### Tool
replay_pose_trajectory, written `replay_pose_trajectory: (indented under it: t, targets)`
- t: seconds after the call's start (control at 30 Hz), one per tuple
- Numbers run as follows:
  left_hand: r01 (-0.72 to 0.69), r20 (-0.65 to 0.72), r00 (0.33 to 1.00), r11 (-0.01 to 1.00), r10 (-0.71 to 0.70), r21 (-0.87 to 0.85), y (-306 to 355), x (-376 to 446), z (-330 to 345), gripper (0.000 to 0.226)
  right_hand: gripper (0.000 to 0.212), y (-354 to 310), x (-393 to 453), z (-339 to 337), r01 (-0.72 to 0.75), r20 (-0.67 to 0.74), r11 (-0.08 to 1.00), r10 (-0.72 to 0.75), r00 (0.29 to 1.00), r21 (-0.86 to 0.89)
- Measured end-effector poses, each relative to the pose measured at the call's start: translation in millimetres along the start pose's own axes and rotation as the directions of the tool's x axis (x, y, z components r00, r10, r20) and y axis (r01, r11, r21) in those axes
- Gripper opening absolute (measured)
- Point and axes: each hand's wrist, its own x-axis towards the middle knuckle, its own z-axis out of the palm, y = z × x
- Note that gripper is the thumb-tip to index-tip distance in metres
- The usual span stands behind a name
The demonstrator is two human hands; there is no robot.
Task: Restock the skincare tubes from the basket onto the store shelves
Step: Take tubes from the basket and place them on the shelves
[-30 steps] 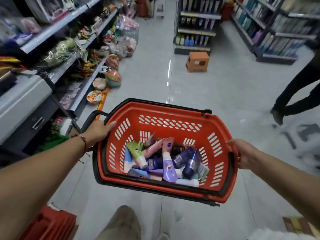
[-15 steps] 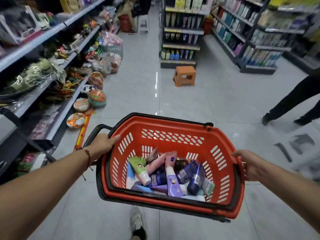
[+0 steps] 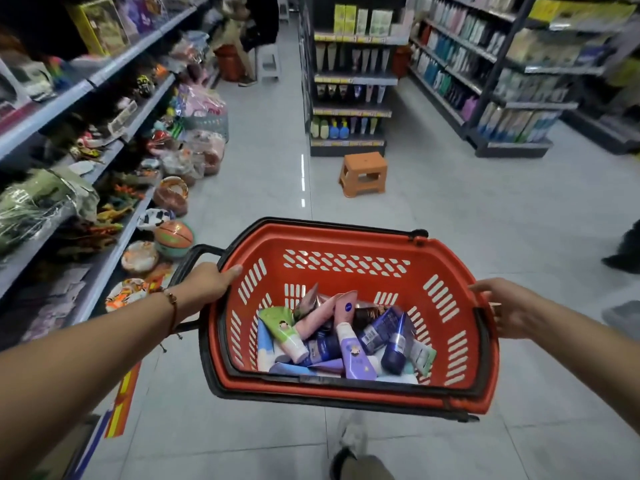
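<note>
I carry a red plastic basket [image 3: 346, 247] with black handles in front of me, above the aisle floor. My left hand [image 3: 207, 284] grips its left rim and my right hand [image 3: 505, 306] grips its right rim. Inside lie several skincare tubes [image 3: 343, 337] in a loose heap: green, pink, purple, dark blue and white. Straight ahead stands an end shelf unit [image 3: 349, 81] stocked with tubes and bottles.
Toy shelves [image 3: 114, 133] run along the left, with balls [image 3: 173, 233] and bagged goods on the floor beside them. An orange stool [image 3: 363, 173] stands in the aisle ahead. Toiletry shelves [image 3: 485, 81] line the right. Another person's foot [image 3: 620, 261] shows at the right edge.
I have walked forward down the aisle with the basket; the end shelf and the stool are nearer. The person on the right has moved almost out of view. Both hands hold as before.
</note>
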Motion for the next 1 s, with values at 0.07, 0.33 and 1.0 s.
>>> replay_pose_trajectory:
  t: [0.07, 0.33, 1.0]
  targets:
    - [-0.003, -0.019, 1.0, 1.0, 0.003, -0.012, 25, 37, -5, 0.055, 0.026, -37, 31, 1, 0.003, 0.011, 1.0, -0.003, 1.0, -0.002]
    - [0.059, -0.03, 0.998, 0.998, -0.058, 0.023, 123, 199, 19, 0.049, 0.021, -187, 176, 4, -0.05, 0.07, 0.995, 0.056, 0.996, -0.085]
    - [0.079, 0.0, 0.997, 0.992, -0.079, 0.1, 287, 582, -21, 0.053, 0.024, -534, 406, 80, -0.021, 0.071, 0.996, 0.027, 0.997, -0.087]
